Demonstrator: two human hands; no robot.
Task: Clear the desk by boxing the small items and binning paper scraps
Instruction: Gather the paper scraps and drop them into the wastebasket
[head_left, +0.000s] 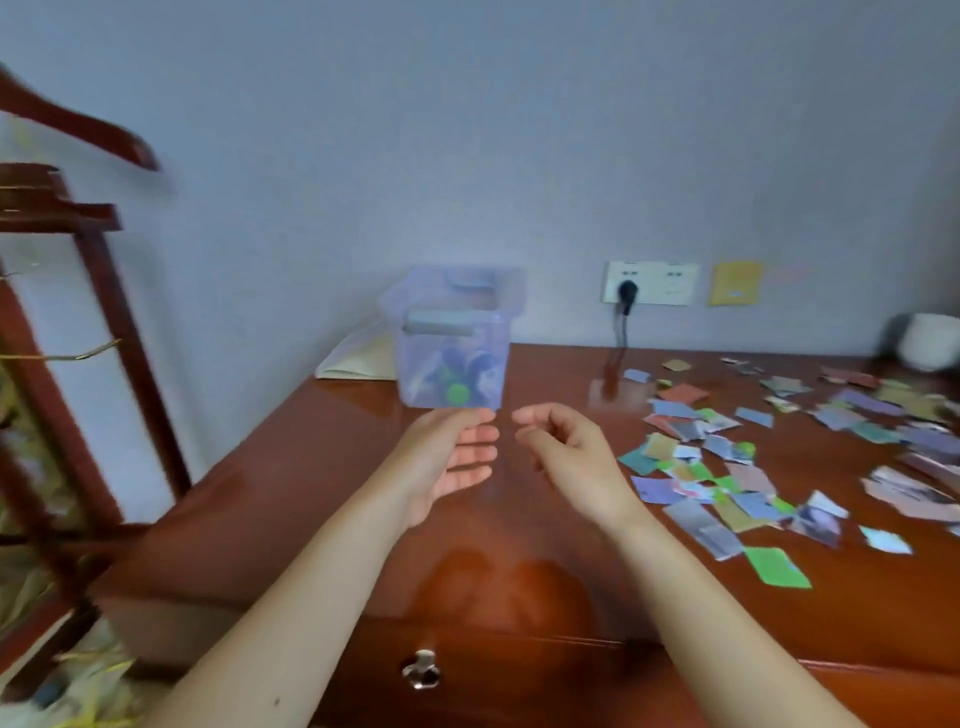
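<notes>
clear box (452, 364) with small items inside stands at rear left of tabletop (311, 493); left hand (449, 460) just in front of it, fingers (475, 435) straight, empty; right hand (566, 452) beside it, fingers loosely curled, holding nothing; paper scraps (727, 467) scattered over the tabletop's right side.

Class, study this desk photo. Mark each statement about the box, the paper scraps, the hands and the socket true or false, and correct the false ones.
1. The clear box stands on the desk with small items inside. True.
2. The paper scraps lie left of the box. False: they are spread to its right.
3. The left hand grips the box. False: its fingers are straight and curl round nothing.
4. A black plug sits in the wall socket. True.
5. The right hand holds a scrap. False: it is loosely curled, with nothing visible in it.
</notes>
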